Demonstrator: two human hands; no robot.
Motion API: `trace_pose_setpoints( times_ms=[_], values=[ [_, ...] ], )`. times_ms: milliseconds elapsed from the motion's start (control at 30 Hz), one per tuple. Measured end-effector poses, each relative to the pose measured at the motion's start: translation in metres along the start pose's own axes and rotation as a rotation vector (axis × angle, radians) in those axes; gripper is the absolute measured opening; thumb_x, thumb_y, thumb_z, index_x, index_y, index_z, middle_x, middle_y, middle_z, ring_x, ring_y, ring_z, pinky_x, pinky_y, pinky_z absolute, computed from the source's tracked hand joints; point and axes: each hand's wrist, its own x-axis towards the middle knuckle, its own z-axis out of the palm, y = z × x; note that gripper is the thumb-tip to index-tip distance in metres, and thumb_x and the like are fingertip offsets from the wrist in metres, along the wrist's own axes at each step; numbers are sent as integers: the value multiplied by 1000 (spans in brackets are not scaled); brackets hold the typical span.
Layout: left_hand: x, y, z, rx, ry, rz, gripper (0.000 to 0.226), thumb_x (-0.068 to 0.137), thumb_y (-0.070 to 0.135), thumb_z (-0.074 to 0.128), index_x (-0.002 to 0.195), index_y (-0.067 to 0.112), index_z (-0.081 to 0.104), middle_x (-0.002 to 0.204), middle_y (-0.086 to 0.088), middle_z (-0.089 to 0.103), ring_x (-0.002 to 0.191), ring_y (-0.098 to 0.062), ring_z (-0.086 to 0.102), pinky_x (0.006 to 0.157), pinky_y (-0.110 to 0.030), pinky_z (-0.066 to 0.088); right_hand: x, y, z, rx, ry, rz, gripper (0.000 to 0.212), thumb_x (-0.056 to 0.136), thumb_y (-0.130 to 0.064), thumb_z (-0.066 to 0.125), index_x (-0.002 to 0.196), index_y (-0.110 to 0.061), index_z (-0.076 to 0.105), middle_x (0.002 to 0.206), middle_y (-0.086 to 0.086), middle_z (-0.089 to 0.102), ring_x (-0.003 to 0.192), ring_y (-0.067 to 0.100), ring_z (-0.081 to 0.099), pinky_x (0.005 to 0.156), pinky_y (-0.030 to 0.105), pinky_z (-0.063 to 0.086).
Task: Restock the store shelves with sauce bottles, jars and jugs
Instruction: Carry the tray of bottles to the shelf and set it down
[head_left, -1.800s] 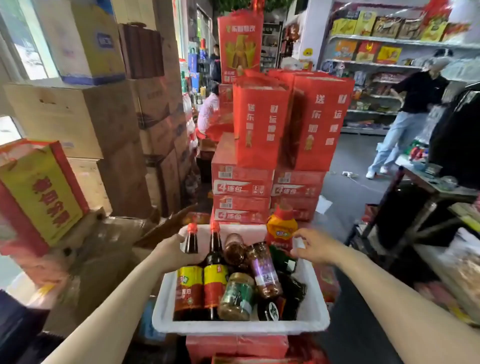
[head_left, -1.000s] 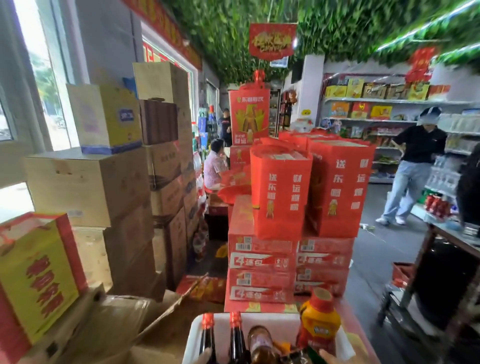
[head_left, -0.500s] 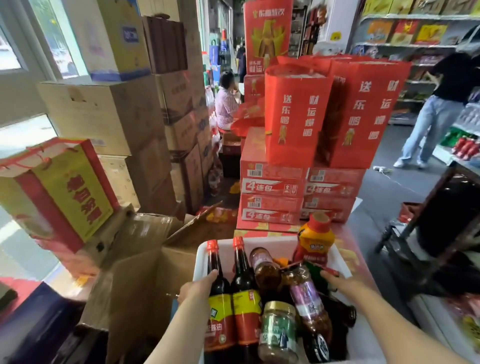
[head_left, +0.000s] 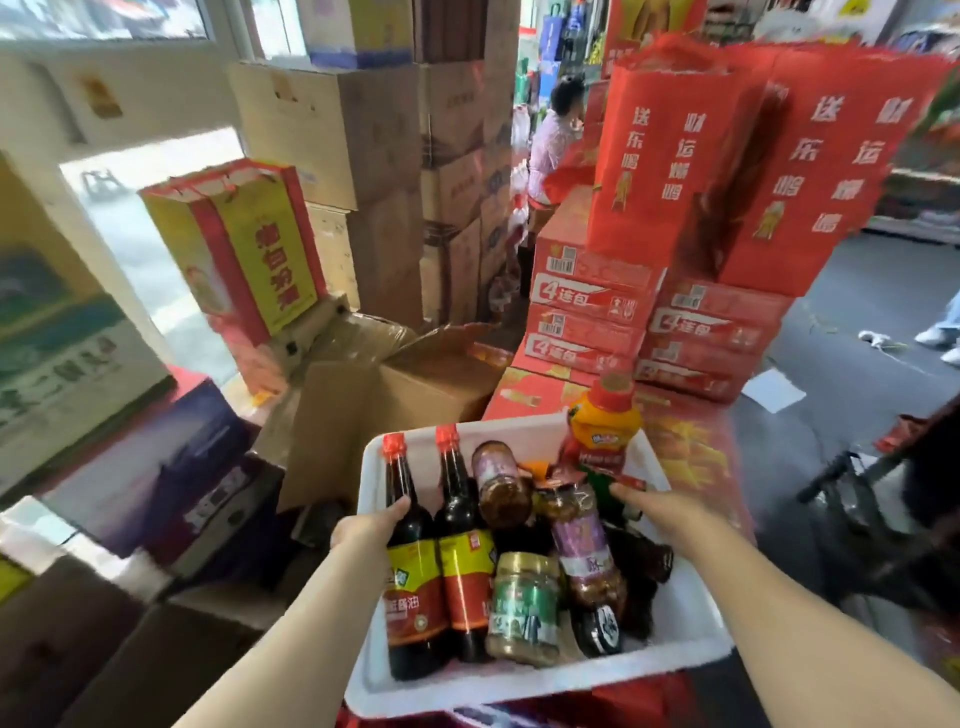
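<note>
Left hand (head_left: 373, 525): grips the left rim of the white bin (head_left: 691, 629), thumb hooked over the edge beside the shoulder of the nearest dark bottle.
Right hand (head_left: 655, 512): lies on the bin's right rim, fingers pointing toward the far right corner; whether they curl round the rim I cannot tell.
Bin: white, foam-like, carried between both hands, its near edge at the bottom of the view.
Dark sauce bottles (head_left: 415, 561): two, red-capped, upright side by side along the bin's left wall, yellow-and-red labels facing the camera.
Jars: three seen clearly. A green-labelled jar (head_left: 524, 608) stands near the front middle; a purple-labelled jar (head_left: 584, 551) leans to its right; a brown jar (head_left: 501, 480) lies tilted behind the bottles.
Orange squeeze bottle (head_left: 602, 426): one, red cap, upright in the far right corner.
Other dark bottles: lying low at the right side, half hidden; count unclear.
In the way ahead: an open cardboard box (head_left: 395, 395) just left of the bin, and stacked red cartons (head_left: 592, 306) topped by two red gift bags (head_left: 670, 156) straight in front.
Left side: tall stacked brown cartons (head_left: 363, 156), a yellow-and-red gift bag (head_left: 244, 249).
Beyond: a seated person (head_left: 553, 140) between the stacks; grey floor (head_left: 857, 291) open to the right.
</note>
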Motion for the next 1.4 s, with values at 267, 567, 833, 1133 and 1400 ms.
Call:
trace_pose_setpoints(
  times_ms=[267,567,833,1133,1400],
  values=[
    [-73,-108,-81,-196,196,-76,77,68,29,91,124,-8,53,117,-27,63,105,-44,63,92,-54,53,-21,40,33,-151,-100,-49,37,71,-27,89,84,0,67,90,18,69,74,27,66,70,36,54],
    [-125,-220,-191,-435,422,-153,74,56,33,96,108,-2,58,99,-18,67,90,-39,67,84,-53,57,-102,64,116,-422,-270,-187,78,70,-31,90,128,6,54,118,17,59,107,31,59,86,38,46],
    [-178,-360,-327,-665,638,-274,86,59,32,95,123,-7,53,115,-26,64,100,-44,65,88,-54,55,-223,117,238,-698,-356,-386,101,56,-49,94,125,13,55,118,24,63,99,33,61,81,38,49],
    [-263,-592,-475,-866,841,-617,90,67,38,91,129,-12,48,126,-30,58,112,-43,59,93,-49,51,-394,264,407,-1070,-663,-378,100,55,-57,92,121,11,60,118,24,65,106,38,65,81,40,55],
    [-342,-728,-569,-1090,1111,-830,83,60,41,93,114,-10,57,118,-25,62,103,-44,61,86,-44,51,-562,370,532,-1374,-926,-452,107,61,-62,87,133,7,50,116,14,58,101,31,58,80,39,50]
  ],
)
